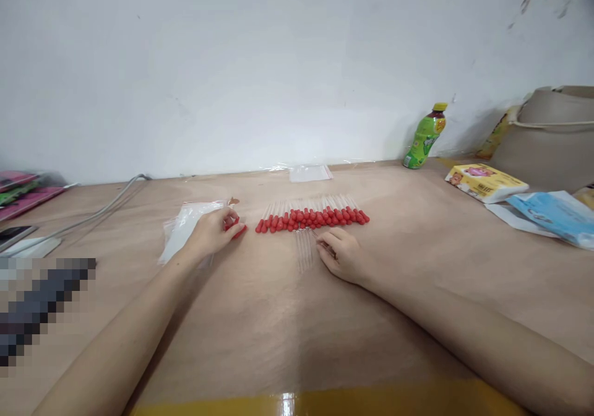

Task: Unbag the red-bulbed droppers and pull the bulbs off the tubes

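On the left, my left hand (218, 230) is closed around a few small red rubber bulbs (239, 228), partly hidden by its fingers. A long row of droppers (320, 218) lies in the middle, red bulbs toward me and clear tubes pointing at the wall. Just below that row, several loose clear tubes (304, 252) without bulbs lie side by side. My right hand (341, 252) rests at their right edge, its fingers curled in a pinch on what looks like the end of one clear tube. Clear zip bags (190, 221) lie under and beside my left wrist.
Another clear bag (310, 173) lies by the wall. At the right stand a green drink bottle (424, 137), a yellow tissue pack (487, 182), a blue packet (554, 215) and a grey bin (547, 137). A grey cable (111, 202) and a phone (16, 236) are at left.
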`<state>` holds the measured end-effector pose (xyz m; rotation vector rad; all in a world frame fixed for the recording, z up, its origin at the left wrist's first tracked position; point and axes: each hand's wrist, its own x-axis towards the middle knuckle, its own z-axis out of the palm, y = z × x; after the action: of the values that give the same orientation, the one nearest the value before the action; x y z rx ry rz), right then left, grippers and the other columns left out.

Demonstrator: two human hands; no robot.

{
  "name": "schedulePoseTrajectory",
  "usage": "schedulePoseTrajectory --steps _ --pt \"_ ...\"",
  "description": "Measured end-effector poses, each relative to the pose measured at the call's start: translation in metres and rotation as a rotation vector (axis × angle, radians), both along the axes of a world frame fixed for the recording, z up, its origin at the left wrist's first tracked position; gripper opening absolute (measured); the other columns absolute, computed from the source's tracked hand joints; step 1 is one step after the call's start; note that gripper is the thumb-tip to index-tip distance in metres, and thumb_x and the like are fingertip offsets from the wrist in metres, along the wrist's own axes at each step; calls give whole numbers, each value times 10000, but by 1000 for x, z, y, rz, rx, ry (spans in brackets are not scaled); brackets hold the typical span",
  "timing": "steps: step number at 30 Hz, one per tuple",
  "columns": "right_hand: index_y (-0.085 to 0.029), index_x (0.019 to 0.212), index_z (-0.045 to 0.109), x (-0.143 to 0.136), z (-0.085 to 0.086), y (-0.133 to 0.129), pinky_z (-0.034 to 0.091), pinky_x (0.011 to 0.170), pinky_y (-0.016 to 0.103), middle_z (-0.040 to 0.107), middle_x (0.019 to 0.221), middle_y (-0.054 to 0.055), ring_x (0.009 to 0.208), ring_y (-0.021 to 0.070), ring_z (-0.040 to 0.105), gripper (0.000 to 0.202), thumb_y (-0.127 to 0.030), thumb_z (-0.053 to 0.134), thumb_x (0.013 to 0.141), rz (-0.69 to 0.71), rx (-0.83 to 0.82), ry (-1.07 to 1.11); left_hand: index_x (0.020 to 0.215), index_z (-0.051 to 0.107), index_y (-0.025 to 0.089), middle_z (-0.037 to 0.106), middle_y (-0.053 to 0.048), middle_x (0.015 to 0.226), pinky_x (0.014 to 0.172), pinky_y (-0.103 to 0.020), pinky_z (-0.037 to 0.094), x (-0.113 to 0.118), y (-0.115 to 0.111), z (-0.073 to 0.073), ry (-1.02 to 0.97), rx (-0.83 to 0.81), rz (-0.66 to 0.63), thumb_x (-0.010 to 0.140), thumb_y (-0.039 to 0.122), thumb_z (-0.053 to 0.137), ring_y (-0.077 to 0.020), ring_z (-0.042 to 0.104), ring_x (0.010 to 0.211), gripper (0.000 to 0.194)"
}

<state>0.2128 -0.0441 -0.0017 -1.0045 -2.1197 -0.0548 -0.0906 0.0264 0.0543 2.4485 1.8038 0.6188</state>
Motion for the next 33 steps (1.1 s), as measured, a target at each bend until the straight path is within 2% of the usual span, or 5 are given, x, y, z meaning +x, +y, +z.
schedulePoseTrajectory --steps 5,11,20,27,33 --pt "-152 893 568 -3 3 -4 441 674 303 565 759 63 722 169 514 138 -233 484 819 27 -38 -48 790 590 195 592 -35 745 647 -308 422 0 0 -1 125 -8 -39 740 472 521 -197 558 704 290" --pt "-148 939 579 -1 5 -7 446 733 344 569 831 80 794 192 523 271 -369 557 784 57 -82 -90 813 619 194 551 -57 778 757 -357 422 7 -7 1 166 105 -135 737 484 534 -242 523 863 312" --pt "-138 1006 567 -1 8 -7 438 784 371 561 912 102 860 207 512 411 -468 566 760 77 -134 -118 814 623 191 557 -83 990 767 -405 371 33 -12 -22 285 357 -96 775 405 545 -277 477 956 231" --pt "-144 1050 540 1 6 -8 444 799 386 562 955 110 887 214 516 427 -450 580 755 91 -137 -81 725 629 177 584 -69 940 758 -379 367 27 -9 -24 171 403 -40 804 362 524 -253 491 927 227" --pt "-170 1063 532 5 3 -6 457 805 379 559 977 102 914 210 524 300 -334 523 812 -21 0 64 753 650 191 603 -74 904 770 -389 349 26 -12 -20 4 737 24 788 314 569 -245 509 904 151"
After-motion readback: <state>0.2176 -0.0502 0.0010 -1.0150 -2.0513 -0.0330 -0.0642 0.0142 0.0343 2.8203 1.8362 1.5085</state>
